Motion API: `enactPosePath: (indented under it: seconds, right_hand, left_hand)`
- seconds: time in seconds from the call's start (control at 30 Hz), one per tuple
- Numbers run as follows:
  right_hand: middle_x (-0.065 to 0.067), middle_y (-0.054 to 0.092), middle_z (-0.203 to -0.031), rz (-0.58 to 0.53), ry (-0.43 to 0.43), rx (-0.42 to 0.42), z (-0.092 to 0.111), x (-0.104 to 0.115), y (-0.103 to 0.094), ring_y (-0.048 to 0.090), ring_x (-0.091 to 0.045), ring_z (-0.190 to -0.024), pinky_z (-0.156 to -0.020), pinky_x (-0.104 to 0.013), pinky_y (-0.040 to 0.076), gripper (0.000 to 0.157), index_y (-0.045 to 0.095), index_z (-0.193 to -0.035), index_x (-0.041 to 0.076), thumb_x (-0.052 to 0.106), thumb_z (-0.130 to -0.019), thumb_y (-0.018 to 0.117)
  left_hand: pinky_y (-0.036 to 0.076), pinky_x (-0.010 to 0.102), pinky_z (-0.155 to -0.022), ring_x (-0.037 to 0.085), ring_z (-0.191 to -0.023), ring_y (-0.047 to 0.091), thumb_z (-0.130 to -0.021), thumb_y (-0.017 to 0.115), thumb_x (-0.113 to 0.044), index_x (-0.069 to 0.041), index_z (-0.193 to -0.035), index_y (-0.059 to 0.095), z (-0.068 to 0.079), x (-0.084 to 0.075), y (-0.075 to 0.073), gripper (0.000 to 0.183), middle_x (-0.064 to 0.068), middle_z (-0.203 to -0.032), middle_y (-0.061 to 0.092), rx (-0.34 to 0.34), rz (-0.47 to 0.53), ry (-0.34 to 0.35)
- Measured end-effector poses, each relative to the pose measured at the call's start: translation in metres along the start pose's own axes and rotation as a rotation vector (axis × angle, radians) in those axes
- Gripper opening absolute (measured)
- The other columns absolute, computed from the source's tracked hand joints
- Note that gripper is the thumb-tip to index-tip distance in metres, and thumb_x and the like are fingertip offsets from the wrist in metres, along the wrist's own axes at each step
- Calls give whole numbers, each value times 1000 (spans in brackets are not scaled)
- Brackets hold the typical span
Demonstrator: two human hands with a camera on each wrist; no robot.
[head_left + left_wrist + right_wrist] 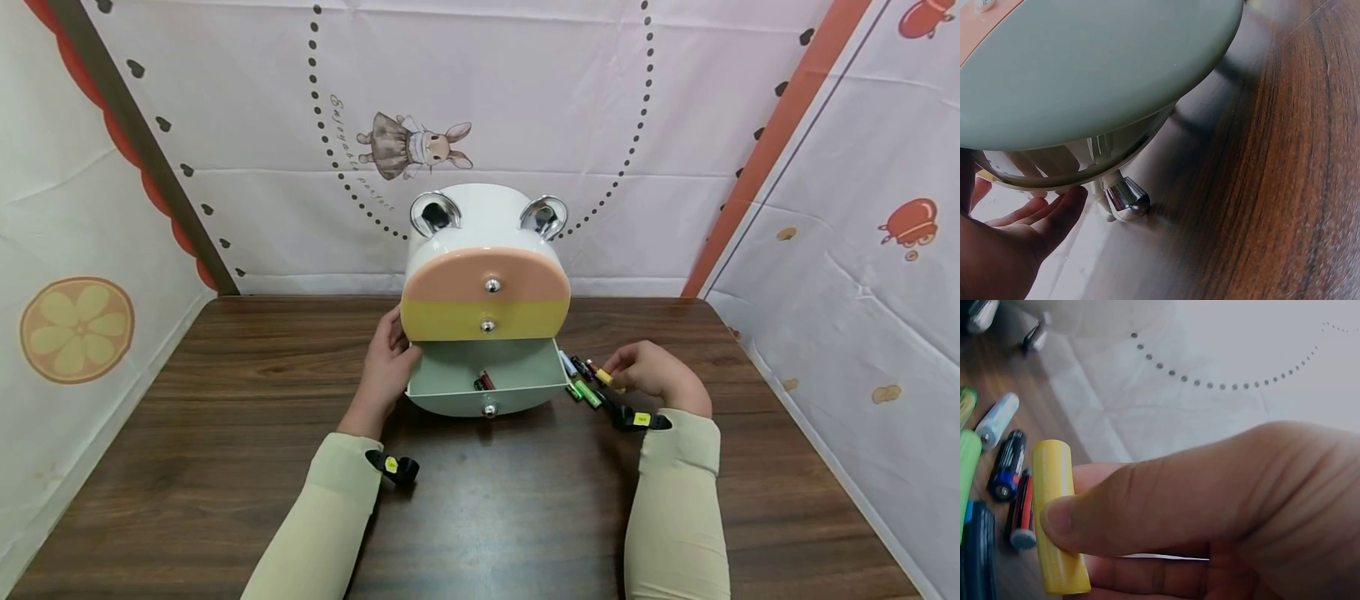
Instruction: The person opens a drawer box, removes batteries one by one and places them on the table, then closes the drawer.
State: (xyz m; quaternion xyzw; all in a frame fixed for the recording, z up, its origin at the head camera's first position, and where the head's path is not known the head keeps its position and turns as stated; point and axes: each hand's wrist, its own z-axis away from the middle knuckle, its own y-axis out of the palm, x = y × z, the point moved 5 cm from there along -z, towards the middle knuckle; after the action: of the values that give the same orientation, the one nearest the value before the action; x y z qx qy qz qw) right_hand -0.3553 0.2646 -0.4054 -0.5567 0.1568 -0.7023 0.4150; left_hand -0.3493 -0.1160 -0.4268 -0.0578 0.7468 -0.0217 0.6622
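Observation:
A small cabinet (486, 275) with a white rounded top and silver eye shapes stands on the table, its green bottom drawer (450, 379) pulled out. A few dark and red batteries (486, 381) lie inside that drawer. My left hand (386, 367) rests against the cabinet's left side, fingers along its curved wall. To the right of the drawer, my right hand (656, 375) pinches a yellow battery (1057, 515) between thumb and fingers. Beside it lie several loose batteries, among them a green one (587, 394), a pale blue one (999, 420) and a black and red one (1022, 512).
The brown wood-grain table (225, 467) is bordered by printed cloth walls at the back and sides. Orange (487, 275) and yellow (450, 318) drawers are pushed in above the green one. Silver feet (1127, 199) hold up the cabinet.

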Motion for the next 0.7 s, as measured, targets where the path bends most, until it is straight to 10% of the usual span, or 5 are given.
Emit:
enactPosePath:
  seconds: [0.7]
  right_hand:
    - [-8, 63, -89, -6, 101, 16, -12, -26, 8, 59, -22, -78, -69, -36, 50, 15, 66, -94, 3, 7, -81, 62]
  left_hand:
    - [31, 51, -103, 31, -133, 31, -85, 47, 2, -23, -143, 26, 11, -23, 1, 66, 11, -146, 31, 7, 19, -37]
